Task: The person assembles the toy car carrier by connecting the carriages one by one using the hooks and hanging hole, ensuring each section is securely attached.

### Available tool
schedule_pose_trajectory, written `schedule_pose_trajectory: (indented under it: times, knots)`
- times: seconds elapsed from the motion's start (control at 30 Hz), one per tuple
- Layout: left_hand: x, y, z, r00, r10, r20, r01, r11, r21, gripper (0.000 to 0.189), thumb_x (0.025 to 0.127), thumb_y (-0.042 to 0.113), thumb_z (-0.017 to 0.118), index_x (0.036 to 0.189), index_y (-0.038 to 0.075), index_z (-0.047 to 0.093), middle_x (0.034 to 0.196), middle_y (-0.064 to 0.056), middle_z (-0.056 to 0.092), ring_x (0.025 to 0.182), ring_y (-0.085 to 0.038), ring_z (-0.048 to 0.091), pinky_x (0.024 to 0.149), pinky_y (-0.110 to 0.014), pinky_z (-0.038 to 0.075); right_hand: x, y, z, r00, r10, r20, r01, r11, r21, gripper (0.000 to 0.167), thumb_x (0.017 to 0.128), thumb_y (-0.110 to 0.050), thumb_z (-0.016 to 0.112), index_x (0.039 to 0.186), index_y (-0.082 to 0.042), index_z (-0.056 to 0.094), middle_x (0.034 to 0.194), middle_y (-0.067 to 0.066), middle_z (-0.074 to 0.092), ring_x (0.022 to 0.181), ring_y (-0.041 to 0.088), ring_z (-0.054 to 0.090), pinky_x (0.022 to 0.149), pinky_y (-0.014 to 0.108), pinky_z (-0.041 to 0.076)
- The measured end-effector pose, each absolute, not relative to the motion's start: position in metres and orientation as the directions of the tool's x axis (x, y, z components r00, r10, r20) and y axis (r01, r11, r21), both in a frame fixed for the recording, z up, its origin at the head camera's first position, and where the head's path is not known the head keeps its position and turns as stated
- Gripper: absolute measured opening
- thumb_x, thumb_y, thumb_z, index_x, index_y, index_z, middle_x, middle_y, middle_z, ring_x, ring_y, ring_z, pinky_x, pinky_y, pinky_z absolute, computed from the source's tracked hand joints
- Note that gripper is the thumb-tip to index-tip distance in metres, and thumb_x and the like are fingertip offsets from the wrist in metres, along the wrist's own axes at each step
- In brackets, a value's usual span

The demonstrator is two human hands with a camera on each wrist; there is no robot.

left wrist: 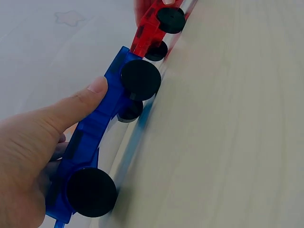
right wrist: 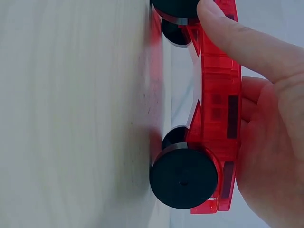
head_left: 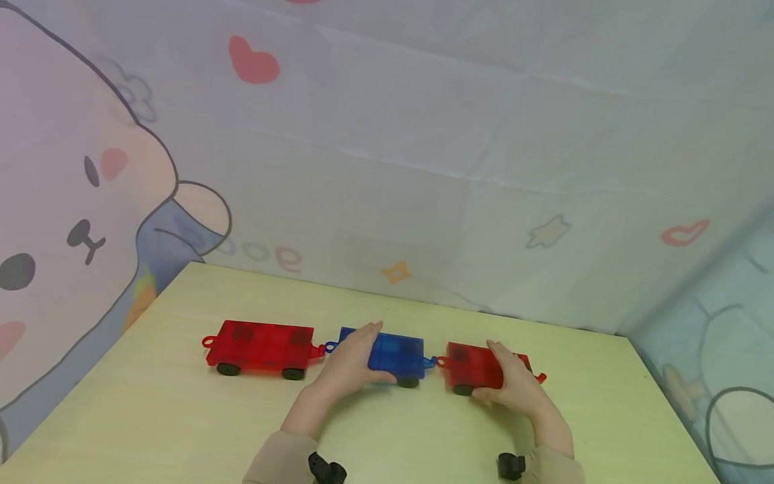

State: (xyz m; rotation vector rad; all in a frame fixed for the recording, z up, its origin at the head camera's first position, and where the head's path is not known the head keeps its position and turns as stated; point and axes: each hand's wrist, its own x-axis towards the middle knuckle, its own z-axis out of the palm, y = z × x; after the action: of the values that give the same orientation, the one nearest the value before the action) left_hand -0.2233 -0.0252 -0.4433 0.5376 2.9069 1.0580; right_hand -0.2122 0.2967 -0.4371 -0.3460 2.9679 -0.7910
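A translucent blue toy wagon (head_left: pixel 399 355) with black wheels sits in the middle of a row. My left hand (head_left: pixel 347 366) grips it, the thumb (left wrist: pixel 98 88) along its near side and the fingers over the far side. On the right is a translucent red toy wagon (head_left: pixel 474 363), held across its body by my right hand (head_left: pixel 514 386), thumb on the near side. The blue wagon's hook (head_left: pixel 431 363) meets the right wagon's ring (head_left: pixel 443 361); whether they are linked I cannot tell. A longer red wagon (head_left: pixel 266 346) stands at the left, its hook beside the blue wagon's ring (head_left: pixel 330 347).
All three wagons stand on a pale wooden table (head_left: pixel 181 417). Behind it hangs a cloth backdrop (head_left: pixel 411 134) printed with a cartoon animal, hearts and stars. A black device (head_left: pixel 510 466) is strapped at the right wrist, another (head_left: pixel 326 468) at the left.
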Motion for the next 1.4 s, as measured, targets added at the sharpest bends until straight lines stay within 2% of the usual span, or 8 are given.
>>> schedule_pose_trajectory:
  times: [0.23, 0.87, 1.4]
  knots:
    - [-0.2225, -0.0241, -0.4441, -0.939, 0.319, 0.125, 0.328, 0.733, 0.596, 0.094, 0.076, 0.040, 0.082, 0.150, 0.005, 0.037, 0.151, -0.017, 0.043, 0.140, -0.037, 0.040, 0.110, -0.058, 0.038, -0.2117, 0.2982, -0.4372, -0.969, -0.244, 0.021, -0.221, 0.835, -0.503, 0.094, 0.074, -0.027, 0.085, 0.147, 0.005, 0.035, 0.152, 0.031, 0.033, 0.140, 0.049, 0.029, 0.109, 0.064, 0.034]
    - [-0.2237, -0.0246, -0.4430, -0.946, 0.299, 0.126, 0.310, 0.723, 0.617, 0.094, 0.074, 0.041, 0.084, 0.149, 0.006, 0.039, 0.149, -0.017, 0.046, 0.138, -0.037, 0.042, 0.107, -0.058, 0.040, -0.2109, 0.3004, -0.4352, -0.964, -0.259, 0.066, -0.257, 0.828, -0.498, 0.090, 0.069, -0.024, 0.089, 0.140, 0.007, 0.045, 0.144, 0.028, 0.044, 0.131, 0.048, 0.043, 0.107, 0.060, 0.039]
    - [-0.2236, -0.0244, -0.4445, -0.948, 0.292, 0.126, 0.304, 0.721, 0.623, 0.094, 0.074, 0.040, 0.084, 0.150, 0.007, 0.039, 0.149, -0.016, 0.046, 0.138, -0.037, 0.042, 0.106, -0.059, 0.041, -0.2117, 0.3014, -0.4376, -0.963, -0.259, 0.073, -0.260, 0.832, -0.490, 0.087, 0.070, -0.023, 0.088, 0.140, 0.007, 0.045, 0.144, 0.029, 0.043, 0.131, 0.048, 0.042, 0.106, 0.062, 0.039]
